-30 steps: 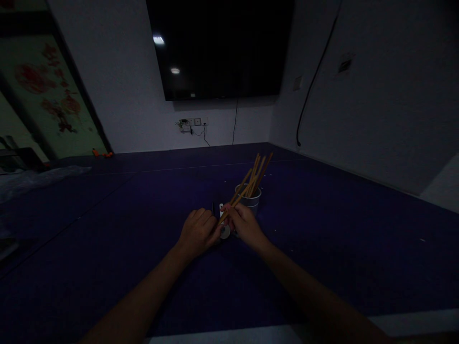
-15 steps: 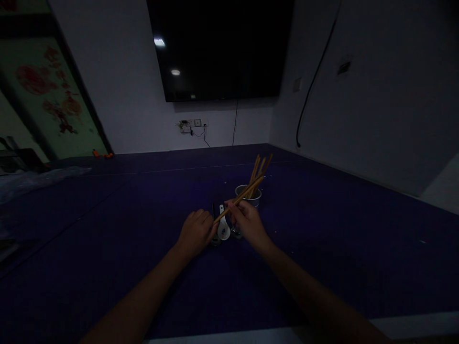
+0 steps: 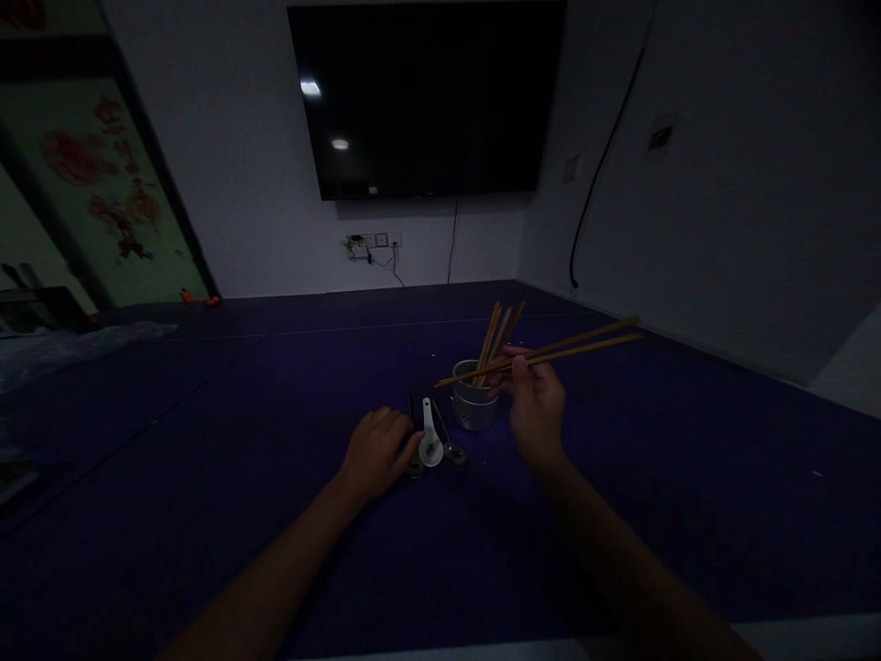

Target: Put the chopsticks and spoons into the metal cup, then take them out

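Observation:
My right hand (image 3: 537, 404) is closed on a pair of chopsticks (image 3: 585, 344), held nearly level, their thin tips pointing left over the cup and their thick ends spread apart on the right. Several more chopsticks (image 3: 490, 335) stand leaning in a metal cup (image 3: 474, 410). My left hand (image 3: 377, 448) rests on the purple surface with its fingers bent and its thumb apart, holding nothing I can see. Beside its thumb lies a white soup spoon (image 3: 430, 448). A metal spoon (image 3: 454, 453) is on the right of it; another dark spoon (image 3: 415, 466) is partly covered by my left hand.
The purple tabletop (image 3: 240, 551) reaches back to the wall. A large television (image 3: 433, 101) hangs there above several sockets (image 3: 381, 240). Crumpled clear plastic (image 3: 96, 344) lies at the far left, and small orange objects (image 3: 199, 298) are near the back edge.
My right hand has moved right and up, carrying the chopsticks away from my left hand; they now lie more level and apart at one end. The left hand has barely moved.

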Motion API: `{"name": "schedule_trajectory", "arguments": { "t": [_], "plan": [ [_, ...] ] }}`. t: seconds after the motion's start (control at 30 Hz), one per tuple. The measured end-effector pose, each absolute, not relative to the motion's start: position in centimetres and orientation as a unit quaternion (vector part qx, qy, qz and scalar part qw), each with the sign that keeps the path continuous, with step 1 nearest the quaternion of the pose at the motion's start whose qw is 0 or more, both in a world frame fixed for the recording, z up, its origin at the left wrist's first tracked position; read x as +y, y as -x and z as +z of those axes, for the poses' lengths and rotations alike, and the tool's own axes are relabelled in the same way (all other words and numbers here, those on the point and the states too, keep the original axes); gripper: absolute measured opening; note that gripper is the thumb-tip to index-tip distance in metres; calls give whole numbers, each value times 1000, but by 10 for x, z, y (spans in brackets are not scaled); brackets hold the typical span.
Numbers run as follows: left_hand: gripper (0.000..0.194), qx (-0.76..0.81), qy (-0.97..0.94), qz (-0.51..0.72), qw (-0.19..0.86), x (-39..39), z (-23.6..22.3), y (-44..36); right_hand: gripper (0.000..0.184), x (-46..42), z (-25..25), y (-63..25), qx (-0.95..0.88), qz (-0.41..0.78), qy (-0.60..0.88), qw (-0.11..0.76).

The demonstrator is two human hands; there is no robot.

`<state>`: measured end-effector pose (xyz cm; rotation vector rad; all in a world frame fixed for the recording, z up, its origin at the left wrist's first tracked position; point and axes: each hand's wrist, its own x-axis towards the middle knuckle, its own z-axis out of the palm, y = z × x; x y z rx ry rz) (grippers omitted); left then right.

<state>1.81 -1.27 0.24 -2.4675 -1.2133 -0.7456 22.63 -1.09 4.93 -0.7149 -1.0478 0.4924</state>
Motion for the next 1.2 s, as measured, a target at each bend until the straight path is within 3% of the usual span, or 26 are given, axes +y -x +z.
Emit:
{"name": "schedule_trajectory", "arguments": {
  "t": [0.23, 0.7, 1.2],
  "plan": [
    [31, -421, 862, -241, 143, -12, 1, -19, 38, -1, 54, -253, -422, 116, 399, 806],
    [30, -420, 868, -231, 131, -10, -1, -17, 44, 4, 42, -257, -472, 146, 483, 723],
    [29, -416, 877, -212, 114, -9, -1, -18, 43, 21, 29, -269, -532, 43, 591, 605]
  ]
}}
